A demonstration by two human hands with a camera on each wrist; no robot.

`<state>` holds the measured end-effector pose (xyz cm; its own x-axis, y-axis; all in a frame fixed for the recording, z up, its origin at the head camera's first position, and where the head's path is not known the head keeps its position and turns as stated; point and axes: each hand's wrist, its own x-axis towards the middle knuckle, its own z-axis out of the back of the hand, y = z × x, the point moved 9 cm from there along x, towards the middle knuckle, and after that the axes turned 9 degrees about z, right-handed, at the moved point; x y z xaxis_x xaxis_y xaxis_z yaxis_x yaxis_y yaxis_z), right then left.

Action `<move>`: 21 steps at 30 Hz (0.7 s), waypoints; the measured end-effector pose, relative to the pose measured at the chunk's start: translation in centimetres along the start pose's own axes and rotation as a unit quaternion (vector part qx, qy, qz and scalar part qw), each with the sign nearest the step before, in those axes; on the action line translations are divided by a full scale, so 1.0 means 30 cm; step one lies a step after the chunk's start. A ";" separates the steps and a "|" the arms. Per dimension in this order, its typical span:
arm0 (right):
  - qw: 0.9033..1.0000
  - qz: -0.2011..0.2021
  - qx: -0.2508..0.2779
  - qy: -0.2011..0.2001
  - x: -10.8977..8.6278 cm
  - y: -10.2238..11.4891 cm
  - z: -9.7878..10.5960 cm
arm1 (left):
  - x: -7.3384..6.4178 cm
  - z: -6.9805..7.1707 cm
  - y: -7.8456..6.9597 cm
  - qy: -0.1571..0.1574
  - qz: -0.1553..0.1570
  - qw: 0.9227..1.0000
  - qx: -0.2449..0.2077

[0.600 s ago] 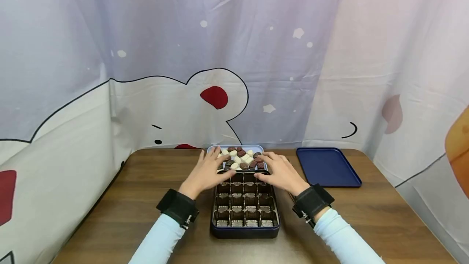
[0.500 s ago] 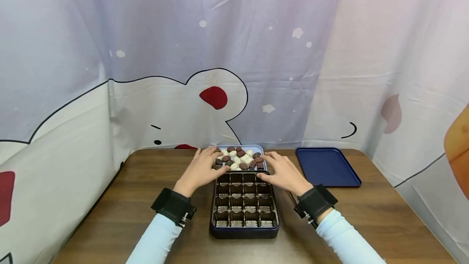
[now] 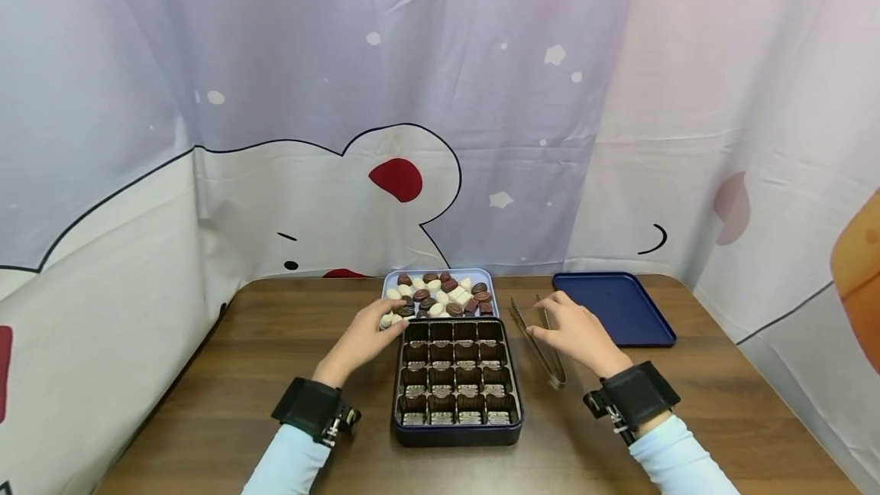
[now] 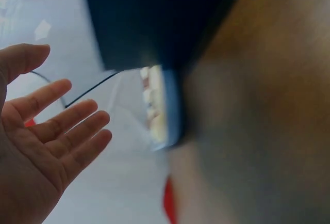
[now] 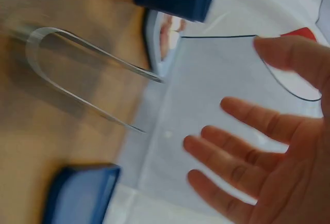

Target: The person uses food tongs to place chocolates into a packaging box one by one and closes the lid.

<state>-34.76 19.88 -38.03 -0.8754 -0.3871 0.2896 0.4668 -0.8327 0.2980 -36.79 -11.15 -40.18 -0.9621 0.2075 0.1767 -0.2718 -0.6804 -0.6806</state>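
Note:
A dark box (image 3: 457,435) with a divided brown insert stands at the table's middle, its compartments bare. Behind it lies a light blue tray (image 3: 486,278) of white and brown chocolates (image 3: 447,298). My left hand (image 3: 360,338) hovers at the box's far left corner, fingers spread and holding nothing, as the left wrist view also shows. To the right of the box, metal tongs (image 3: 558,373) lie with their arms apart and tips pointing away. Over them is my right hand (image 3: 577,331), fingers loosely extended; in the right wrist view it is apart from the tongs (image 5: 38,53).
At the back right of the wooden table (image 3: 275,357) lies a dark blue tray (image 3: 615,308). A printed curtain (image 3: 522,136) hangs right behind the table's far edge. Each wrist wears a black strap (image 3: 635,399) with a camera.
Both hands have drawn apart from over the box: the left moved left and slightly nearer, the right moved right, uncovering the tongs. The box stays in place.

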 end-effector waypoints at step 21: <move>0.987 -0.148 0.005 0.057 -0.039 -0.171 -0.210 | -0.027 -0.152 0.116 0.038 0.068 0.986 -0.146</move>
<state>-36.93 22.11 -45.64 -0.9817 -0.1707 0.0843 0.1898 -0.9120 0.3636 -36.87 -10.47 -45.94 -0.9821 0.1871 0.0233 -0.1114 -0.4758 -0.8725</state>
